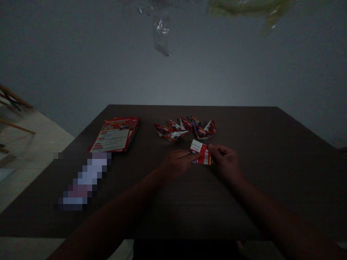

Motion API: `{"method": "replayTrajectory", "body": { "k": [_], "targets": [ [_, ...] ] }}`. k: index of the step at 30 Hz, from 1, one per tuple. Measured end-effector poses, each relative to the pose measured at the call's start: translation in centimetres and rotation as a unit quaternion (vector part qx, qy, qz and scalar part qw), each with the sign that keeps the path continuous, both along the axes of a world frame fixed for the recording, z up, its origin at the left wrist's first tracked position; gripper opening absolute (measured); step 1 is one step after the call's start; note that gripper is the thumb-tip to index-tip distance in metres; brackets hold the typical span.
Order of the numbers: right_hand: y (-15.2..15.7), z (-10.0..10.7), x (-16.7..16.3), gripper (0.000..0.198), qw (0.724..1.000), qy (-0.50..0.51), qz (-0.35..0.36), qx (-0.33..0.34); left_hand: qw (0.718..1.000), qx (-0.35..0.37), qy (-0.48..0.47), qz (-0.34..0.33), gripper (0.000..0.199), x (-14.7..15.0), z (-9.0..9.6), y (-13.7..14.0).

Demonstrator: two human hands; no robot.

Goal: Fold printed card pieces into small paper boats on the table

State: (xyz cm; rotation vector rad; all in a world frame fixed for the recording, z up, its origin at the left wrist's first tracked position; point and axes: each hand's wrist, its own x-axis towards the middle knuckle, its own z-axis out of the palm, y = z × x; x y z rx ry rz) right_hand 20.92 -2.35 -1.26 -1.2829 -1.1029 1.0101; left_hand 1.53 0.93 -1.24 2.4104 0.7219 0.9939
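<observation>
Both hands at a folded sheet on a dark table.
Left hand (176,163) and right hand (224,160) are pinched on the sheet (201,152), held mid-table (271,173) just before paper boats (187,129); flyers (115,135) lie left.

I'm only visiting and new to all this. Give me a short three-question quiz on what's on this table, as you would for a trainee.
1. True or false: both hands touch the folded paper piece.
2. Which lies farther to the left on the dark table: the stack of leaflets or the group of folded paper shapes?
3. What colour shows most on the printed paper?

Key:
1. True: the left hand and the right hand hold it from either side.
2. The stack of leaflets.
3. Red, with white panels.
</observation>
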Motion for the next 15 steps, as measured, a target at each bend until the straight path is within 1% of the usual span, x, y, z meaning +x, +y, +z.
{"method": "replayTrajectory", "body": {
  "k": [3, 5, 8, 10, 12, 13, 15],
  "targets": [
    [0.05, -0.12, 0.07, 0.033, 1.000, 0.010, 0.005, 0.020, 0.999, 0.032, 0.001, 0.010, 0.026, -0.06, -0.10, -0.08],
    [0.09, -0.18, 0.09, 0.033, 0.999, 0.022, 0.011, 0.029, 0.998, 0.066, -0.012, 0.020, 0.024, -0.13, -0.23, -0.15],
    [0.15, -0.21, 0.12, 0.034, 0.998, 0.046, 0.023, 0.026, 0.994, 0.101, -0.038, 0.026, 0.022, -0.25, -0.38, -0.26],
    [0.19, -0.22, 0.19, 0.033, 0.997, 0.058, 0.041, 0.015, 0.995, 0.086, -0.041, 0.033, 0.021, -0.36, -0.42, -0.33],
    [0.23, -0.19, 0.31, 0.027, 0.995, 0.077, 0.060, 0.011, 0.996, 0.066, -0.041, 0.045, 0.021, -0.51, -0.43, -0.39],
    [0.23, -0.15, 0.40, 0.024, 0.994, 0.084, 0.068, 0.015, 0.996, 0.062, -0.042, 0.048, 0.021, -0.60, -0.41, -0.42],
    [0.15, 0.03, 0.63, 0.027, 0.993, 0.079, 0.080, 0.035, 0.996, 0.061, -0.047, 0.051, 0.021, -0.77, -0.34, -0.48]
  ]
}}
